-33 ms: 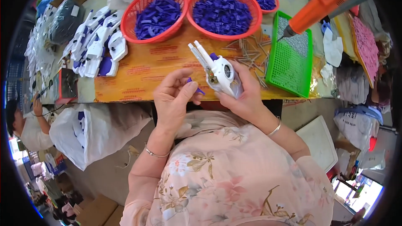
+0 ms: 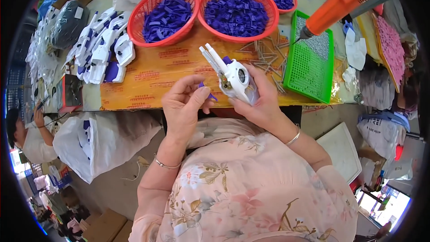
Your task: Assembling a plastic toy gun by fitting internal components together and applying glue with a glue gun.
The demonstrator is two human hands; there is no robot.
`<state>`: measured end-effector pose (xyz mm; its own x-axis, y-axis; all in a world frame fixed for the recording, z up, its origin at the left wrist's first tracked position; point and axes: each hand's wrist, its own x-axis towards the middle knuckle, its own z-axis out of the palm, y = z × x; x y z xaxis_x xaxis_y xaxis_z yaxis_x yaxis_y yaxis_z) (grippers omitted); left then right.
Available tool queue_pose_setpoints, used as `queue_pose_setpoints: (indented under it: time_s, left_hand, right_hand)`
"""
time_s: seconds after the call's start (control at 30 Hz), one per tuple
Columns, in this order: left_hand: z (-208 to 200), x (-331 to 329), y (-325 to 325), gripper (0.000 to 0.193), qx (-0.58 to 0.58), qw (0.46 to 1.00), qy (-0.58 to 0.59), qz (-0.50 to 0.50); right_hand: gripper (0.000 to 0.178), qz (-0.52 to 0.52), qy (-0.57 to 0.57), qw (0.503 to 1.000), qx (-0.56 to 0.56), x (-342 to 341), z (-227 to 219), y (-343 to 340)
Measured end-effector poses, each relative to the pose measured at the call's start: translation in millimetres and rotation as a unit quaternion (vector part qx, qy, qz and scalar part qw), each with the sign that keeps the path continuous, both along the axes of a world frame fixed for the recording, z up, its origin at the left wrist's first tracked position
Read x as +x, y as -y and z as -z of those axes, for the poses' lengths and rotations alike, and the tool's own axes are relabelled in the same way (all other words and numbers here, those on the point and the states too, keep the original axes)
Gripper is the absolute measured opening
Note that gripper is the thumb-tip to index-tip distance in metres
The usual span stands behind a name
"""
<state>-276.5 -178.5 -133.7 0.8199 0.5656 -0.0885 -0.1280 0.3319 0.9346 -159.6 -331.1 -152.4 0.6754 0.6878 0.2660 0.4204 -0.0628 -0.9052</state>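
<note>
Comparing with the earlier view, nothing has shifted: the right hand (image 2: 262, 101) still has its fingers wrapped around the white plastic housing (image 2: 233, 78), and the left hand (image 2: 184, 105) still pinches a small purple piece (image 2: 210, 96) beside it. The housing, long-nosed with a round grey centre, tilts above the orange surface (image 2: 165, 74) edge.

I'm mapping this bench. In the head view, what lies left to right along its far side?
White-and-purple housings → left red basket → middle red basket → green tray → pink mat.
</note>
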Motion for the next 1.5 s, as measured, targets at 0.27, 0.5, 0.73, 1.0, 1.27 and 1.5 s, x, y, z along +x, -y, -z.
queue_pose_setpoints:
  time_s: [0.27,0.5,0.73,1.0,1.27,1.5]
  left_hand:
    - [-4.2,6.3,10.3,0.021,0.026,1.0,-0.005,0.002]
    - [-3.1,10.0,15.1,0.024,0.105,0.994,-0.032,-0.026]
    - [-1.4,10.1,17.2,0.022,0.153,0.986,-0.047,-0.04]
    - [-0.5,10.8,14.1,0.018,0.123,0.988,-0.035,-0.092]
    - [-1.8,5.7,14.1,0.017,0.101,0.993,-0.03,-0.059]
    - [10.1,11.1,19.7,0.017,0.136,0.988,-0.046,-0.048]
  right_hand:
    - [0.065,0.01,0.038,0.999,-0.018,-0.4,-4.0,2.0]
    - [0.064,0.027,0.055,0.998,-0.001,-1.3,-0.8,-1.2]
    - [0.069,0.029,0.067,0.997,-0.009,-1.9,-1.0,-1.2]
    - [0.07,0.023,0.055,0.998,-0.031,-1.5,-5.5,0.2]
    - [0.072,0.027,0.063,0.997,-0.023,-1.3,-2.5,-0.7]
    - [0.078,-0.007,0.073,0.997,-0.038,2.5,-5.5,2.1]
